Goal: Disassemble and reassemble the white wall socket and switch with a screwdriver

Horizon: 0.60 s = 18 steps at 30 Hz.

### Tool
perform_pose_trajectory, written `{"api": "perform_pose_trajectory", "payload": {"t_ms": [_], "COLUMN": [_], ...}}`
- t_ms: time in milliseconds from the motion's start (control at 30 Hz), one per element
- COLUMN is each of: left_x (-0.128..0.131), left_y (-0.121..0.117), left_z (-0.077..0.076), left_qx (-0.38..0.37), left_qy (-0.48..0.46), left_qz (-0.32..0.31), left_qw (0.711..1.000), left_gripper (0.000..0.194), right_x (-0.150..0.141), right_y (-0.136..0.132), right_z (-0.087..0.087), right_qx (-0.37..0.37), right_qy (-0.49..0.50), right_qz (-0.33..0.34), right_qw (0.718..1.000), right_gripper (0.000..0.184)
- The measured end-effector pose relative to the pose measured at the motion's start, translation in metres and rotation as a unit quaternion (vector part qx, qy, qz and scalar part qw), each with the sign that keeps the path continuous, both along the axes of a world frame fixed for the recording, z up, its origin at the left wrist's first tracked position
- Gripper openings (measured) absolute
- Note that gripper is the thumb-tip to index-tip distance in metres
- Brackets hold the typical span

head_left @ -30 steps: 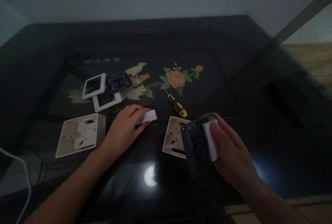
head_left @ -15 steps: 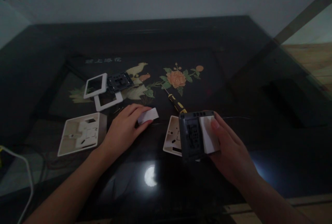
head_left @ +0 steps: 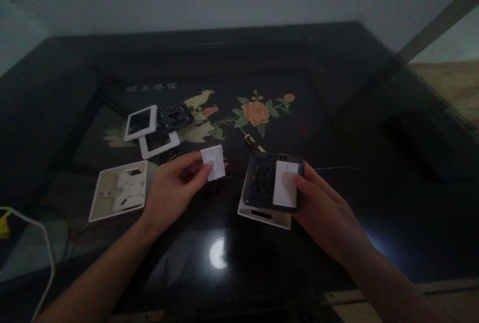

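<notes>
Between thumb and fingers, my left hand (head_left: 175, 183) pinches a small white switch rocker (head_left: 214, 163), held just above the table with its moulded inner side facing me. My right hand (head_left: 325, 203) grips a dark wall switch module (head_left: 260, 181) by its right edge. One white rocker (head_left: 285, 191) sits on the module's right half under my thumb; the left half shows bare black mechanism. Beneath the module, a white mounting box (head_left: 277, 221) is partly hidden. A screwdriver (head_left: 253, 142) with a black and yellow handle lies behind it.
Another white mounting box (head_left: 112, 193) lies left of my left hand. Farther back are two white frames (head_left: 154, 113) (head_left: 160, 148) and a second dark module (head_left: 175, 117). A white cable (head_left: 48, 248) runs along the left on the glossy black table (head_left: 239, 278).
My left hand has lifted the white rocker off the table and turned its inner side up. My right hand has shifted the module slightly left, and the module now lies flatter over the box.
</notes>
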<state>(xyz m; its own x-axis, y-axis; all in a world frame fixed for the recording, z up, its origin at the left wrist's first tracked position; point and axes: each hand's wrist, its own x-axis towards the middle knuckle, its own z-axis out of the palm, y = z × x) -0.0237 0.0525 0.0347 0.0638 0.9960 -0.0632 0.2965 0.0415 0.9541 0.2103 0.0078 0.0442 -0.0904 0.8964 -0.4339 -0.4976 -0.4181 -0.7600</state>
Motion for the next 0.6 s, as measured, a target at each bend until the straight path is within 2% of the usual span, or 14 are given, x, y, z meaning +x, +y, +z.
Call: {"api": "perform_pose_trajectory", "payload": {"t_ms": [233,367,600], "left_x": [0.0012,-0.0015,-0.0012], "left_y": [0.0048,0.0072,0.0077], "left_z": [0.0002,-0.0014,0.0034], "left_qx": [-0.093,-0.058,-0.066], "left_qy": [-0.135,-0.127,-0.152], "left_qz": [0.004,0.023,-0.013], "left_qw": [0.986,0.99,0.986], "left_gripper": [0.027,0.014,0.019], "right_x": [0.0004,0.0007,0.0013], "right_y": [-0.001,-0.0016,-0.0021], "right_z": [-0.0033,-0.0034,-0.0048], "right_qx": [-0.013,-0.015,-0.011], "right_qy": [-0.041,-0.048,-0.068], "right_qz": [0.001,-0.006,0.002], "right_qw": [0.999,0.999,0.998], "right_gripper": [0.027,0.027,0.026]}}
